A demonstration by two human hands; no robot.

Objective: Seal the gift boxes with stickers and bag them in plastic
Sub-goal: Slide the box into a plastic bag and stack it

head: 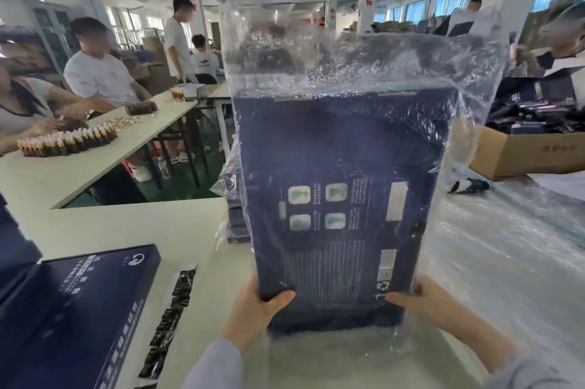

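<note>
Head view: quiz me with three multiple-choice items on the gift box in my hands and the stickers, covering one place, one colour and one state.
1. Where does the sticker strip lie?
A. On the table, between the flat gift box and the held gift box
B. On top of the held box
C. On the floor

2. What colour is the held gift box?
A. Red
B. Dark blue
C. White

3. How is the held gift box now?
A. Lying flat, unbagged
B. Upright inside the clear plastic bag, with the left hand and right hand gripping its lower corners
C. Dangling from one hand

Answers: 1 A, the strip lies on the white tabletop beside the flat box; 2 B, its printed face is dark blue; 3 B, plastic rises above the box and both thumbs press its face.
</note>
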